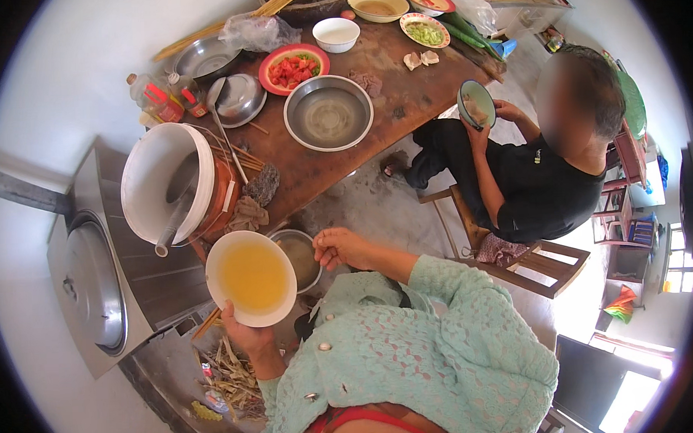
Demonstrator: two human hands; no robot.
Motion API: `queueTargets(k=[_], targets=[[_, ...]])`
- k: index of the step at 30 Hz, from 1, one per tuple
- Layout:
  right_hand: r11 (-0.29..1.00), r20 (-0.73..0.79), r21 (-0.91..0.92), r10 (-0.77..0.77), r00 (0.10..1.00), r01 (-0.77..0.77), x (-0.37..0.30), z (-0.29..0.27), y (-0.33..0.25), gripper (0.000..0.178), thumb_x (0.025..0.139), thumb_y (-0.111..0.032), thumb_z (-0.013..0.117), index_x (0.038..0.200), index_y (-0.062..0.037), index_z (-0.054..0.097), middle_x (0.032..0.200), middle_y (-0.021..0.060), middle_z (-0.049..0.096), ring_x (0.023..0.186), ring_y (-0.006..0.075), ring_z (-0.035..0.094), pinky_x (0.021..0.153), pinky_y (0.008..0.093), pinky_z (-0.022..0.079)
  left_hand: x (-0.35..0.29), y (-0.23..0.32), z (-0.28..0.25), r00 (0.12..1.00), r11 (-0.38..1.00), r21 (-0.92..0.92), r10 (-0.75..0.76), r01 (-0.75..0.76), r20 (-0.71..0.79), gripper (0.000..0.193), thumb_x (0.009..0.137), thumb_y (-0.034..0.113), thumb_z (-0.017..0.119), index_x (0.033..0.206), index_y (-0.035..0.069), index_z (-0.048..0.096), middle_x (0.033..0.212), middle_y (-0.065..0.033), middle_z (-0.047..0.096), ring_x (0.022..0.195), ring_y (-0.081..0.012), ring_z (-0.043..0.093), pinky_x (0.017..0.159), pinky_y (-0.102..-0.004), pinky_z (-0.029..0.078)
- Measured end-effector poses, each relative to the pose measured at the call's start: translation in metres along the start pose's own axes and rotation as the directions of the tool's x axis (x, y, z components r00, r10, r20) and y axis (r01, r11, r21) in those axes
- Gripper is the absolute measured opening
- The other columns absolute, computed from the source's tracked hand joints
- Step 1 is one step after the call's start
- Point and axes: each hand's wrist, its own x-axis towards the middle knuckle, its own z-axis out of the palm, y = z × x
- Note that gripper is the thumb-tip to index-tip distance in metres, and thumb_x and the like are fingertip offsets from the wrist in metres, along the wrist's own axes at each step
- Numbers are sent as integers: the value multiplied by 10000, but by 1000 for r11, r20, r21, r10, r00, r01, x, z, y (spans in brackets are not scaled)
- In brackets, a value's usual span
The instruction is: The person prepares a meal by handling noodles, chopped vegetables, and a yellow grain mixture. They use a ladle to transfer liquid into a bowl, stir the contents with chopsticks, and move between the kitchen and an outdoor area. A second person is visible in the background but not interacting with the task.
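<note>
My left hand (248, 336) grips a white bowl (260, 319) from its near side, the thumb over the rim. Yellow liquid (251, 277) fills much of it. To the right of the bowl hovers my right hand (341, 247), its fingers loosely curled with nothing visible in them. A metal basin (306, 267) lies below and between the hands, partly hidden by the bowl. Left of and beyond the bowl stands a large bucket (148, 177), white inside and orange outside, with a long-handled metal ladle (175, 219) resting in it.
On the wooden table (307, 180) are a metal basin of water (328, 114), a plate of chopped red food (294, 69), a metal lid (238, 98) and bottles (155, 101). At the right, a seated person (547, 164) holds a bowl (476, 105). A lidded cooker (93, 282) stands left.
</note>
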Motion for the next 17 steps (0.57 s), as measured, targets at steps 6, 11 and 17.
queueTargets(k=[6,11,17], targets=[[988,202,96,98,974,-119,-13,12,39,558,900,-570,383,958,-55,591,857,54,610,749,139,582,656,283,498,3,-10,3,986,991,91,-107,96,129,472,898,300,391,1251,-11,420,1199,-129,537,1101,-258,529,960,-388,403],[919,159,390,-126,979,55,-18,48,60,611,900,-554,380,1188,-36,524,1129,71,586,988,196,568,845,346,467,5,-16,4,912,960,133,-277,247,303,437,898,268,408,1227,-16,445,1173,-126,553,1074,-243,544,939,-368,417],[809,-16,526,-300,954,264,-14,51,113,541,905,-480,425,1344,-165,392,1381,83,401,1255,222,392,1050,507,277,1,-30,-21,878,903,222,-416,368,238,428,887,254,478,1231,0,454,1176,-110,556,1101,-233,530,949,-363,415]])
